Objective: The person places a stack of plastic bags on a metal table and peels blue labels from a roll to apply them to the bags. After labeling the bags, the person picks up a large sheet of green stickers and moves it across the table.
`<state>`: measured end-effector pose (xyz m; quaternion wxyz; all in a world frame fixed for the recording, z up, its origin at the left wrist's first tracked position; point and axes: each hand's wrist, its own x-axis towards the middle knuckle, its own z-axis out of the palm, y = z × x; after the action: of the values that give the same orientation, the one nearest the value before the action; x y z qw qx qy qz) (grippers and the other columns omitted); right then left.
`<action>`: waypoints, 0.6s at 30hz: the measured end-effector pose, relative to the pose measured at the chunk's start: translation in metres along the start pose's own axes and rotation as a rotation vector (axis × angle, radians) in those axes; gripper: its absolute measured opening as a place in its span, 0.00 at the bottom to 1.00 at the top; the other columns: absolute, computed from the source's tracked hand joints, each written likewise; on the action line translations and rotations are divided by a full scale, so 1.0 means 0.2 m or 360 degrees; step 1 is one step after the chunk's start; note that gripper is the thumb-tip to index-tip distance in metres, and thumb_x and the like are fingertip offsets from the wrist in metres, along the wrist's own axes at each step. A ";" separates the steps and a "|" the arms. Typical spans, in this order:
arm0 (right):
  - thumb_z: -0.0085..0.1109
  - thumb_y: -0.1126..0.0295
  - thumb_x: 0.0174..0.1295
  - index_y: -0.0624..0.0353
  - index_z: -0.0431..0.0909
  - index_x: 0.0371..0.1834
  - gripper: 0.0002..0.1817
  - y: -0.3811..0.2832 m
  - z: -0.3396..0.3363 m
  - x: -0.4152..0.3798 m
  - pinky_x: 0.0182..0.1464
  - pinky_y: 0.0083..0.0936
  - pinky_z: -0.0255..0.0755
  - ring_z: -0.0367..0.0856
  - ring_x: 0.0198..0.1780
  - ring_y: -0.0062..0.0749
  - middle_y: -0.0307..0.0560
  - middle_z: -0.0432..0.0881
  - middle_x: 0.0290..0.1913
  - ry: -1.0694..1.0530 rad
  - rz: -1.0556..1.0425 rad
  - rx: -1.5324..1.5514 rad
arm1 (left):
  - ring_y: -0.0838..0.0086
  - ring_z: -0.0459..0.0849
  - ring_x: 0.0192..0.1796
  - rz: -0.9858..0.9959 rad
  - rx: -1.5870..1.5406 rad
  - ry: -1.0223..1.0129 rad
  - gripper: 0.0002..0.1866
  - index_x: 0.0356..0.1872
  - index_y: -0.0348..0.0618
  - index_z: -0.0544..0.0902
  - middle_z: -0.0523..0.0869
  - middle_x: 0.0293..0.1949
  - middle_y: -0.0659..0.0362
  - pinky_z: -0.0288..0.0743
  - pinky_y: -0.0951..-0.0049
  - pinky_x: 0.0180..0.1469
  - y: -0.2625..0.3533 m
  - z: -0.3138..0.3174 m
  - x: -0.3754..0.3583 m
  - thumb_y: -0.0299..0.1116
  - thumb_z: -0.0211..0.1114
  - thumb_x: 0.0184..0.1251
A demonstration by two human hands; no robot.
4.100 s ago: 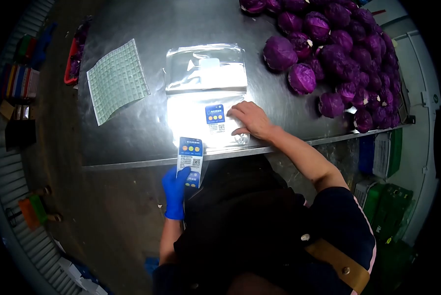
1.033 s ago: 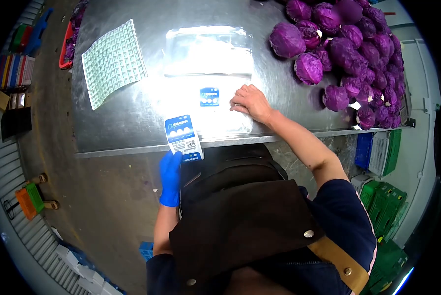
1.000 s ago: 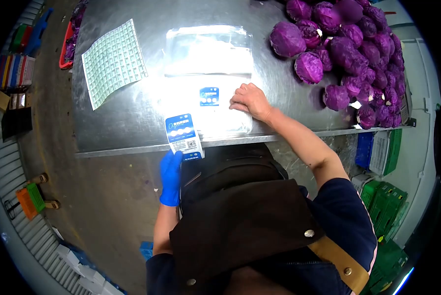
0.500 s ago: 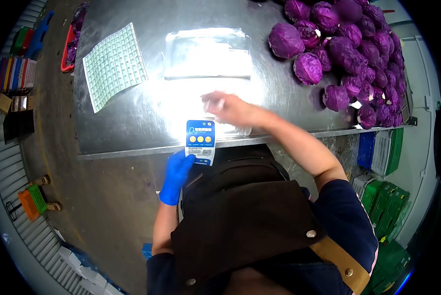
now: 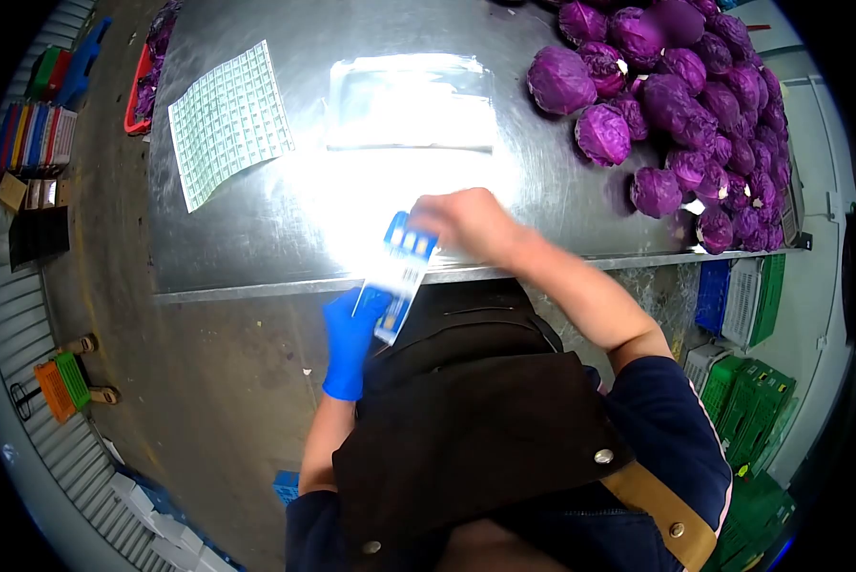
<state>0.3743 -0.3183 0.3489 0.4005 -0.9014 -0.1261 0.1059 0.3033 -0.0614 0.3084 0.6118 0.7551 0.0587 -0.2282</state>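
Note:
My left hand, in a blue glove, grips the lower end of a blue-and-white strip of printed labels at the table's front edge. My bare right hand has its fingertips closed on the strip's upper right corner. The strip is tilted and slightly blurred, and its print cannot be read. Beyond the hands, what looks like a flat, shiny pack of clear plastic lies on the table under strong glare.
On the metal table, a sheet of small green-and-white stickers lies at left and a heap of red cabbages at right. A red crate stands beyond the left edge. Green crates stand on the floor at right.
My right hand has come down onto the strip's top end, where before it was apart and blurred. The strip has swung from upright to leaning right.

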 end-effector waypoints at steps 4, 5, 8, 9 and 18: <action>0.57 0.56 0.63 0.56 0.79 0.43 0.15 0.23 -0.09 0.18 0.39 0.35 0.75 0.83 0.37 0.46 0.51 0.83 0.34 0.0225 0.0029 -0.0298 | 0.79 0.83 0.35 -0.0353 -0.0339 0.0141 0.11 0.41 0.32 0.85 0.87 0.34 0.58 0.75 0.78 0.37 0.02 -0.07 -0.07 0.29 0.65 0.61; 0.60 0.55 0.61 0.55 0.77 0.46 0.18 0.28 -0.01 0.19 0.41 0.37 0.75 0.82 0.40 0.48 0.51 0.82 0.39 0.0142 -0.0046 -0.0411 | 0.79 0.83 0.35 -0.0311 -0.0320 0.0167 0.11 0.42 0.32 0.85 0.87 0.34 0.58 0.75 0.78 0.38 0.01 -0.08 -0.07 0.29 0.65 0.61; 0.67 0.53 0.52 0.49 0.69 0.59 0.31 0.32 0.21 0.18 0.42 0.39 0.77 0.81 0.42 0.47 0.48 0.77 0.49 -0.0202 0.0111 -0.0651 | 0.79 0.83 0.34 -0.0168 -0.0199 0.0231 0.12 0.42 0.32 0.85 0.87 0.35 0.57 0.75 0.79 0.38 -0.02 -0.09 -0.04 0.29 0.65 0.62; 0.68 0.53 0.51 0.49 0.68 0.59 0.33 0.30 0.21 0.16 0.42 0.39 0.77 0.81 0.43 0.47 0.48 0.76 0.49 -0.0087 0.0155 -0.0668 | 0.79 0.83 0.34 -0.0162 -0.0202 0.0221 0.12 0.43 0.32 0.85 0.87 0.35 0.57 0.75 0.79 0.38 -0.02 -0.09 -0.04 0.29 0.65 0.62; 0.67 0.57 0.50 0.49 0.76 0.44 0.19 0.52 0.13 -0.13 0.46 0.33 0.70 0.75 0.45 0.38 0.39 0.75 0.42 0.0093 -0.0324 -0.0645 | 0.80 0.82 0.35 -0.0172 -0.0284 0.0246 0.11 0.43 0.33 0.85 0.86 0.35 0.59 0.74 0.79 0.38 0.04 -0.04 -0.02 0.28 0.63 0.62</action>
<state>0.3579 -0.3752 0.2573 0.2233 -0.9487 -0.2236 0.0114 0.3047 -0.0547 0.3178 0.6571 0.7087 0.1663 -0.1957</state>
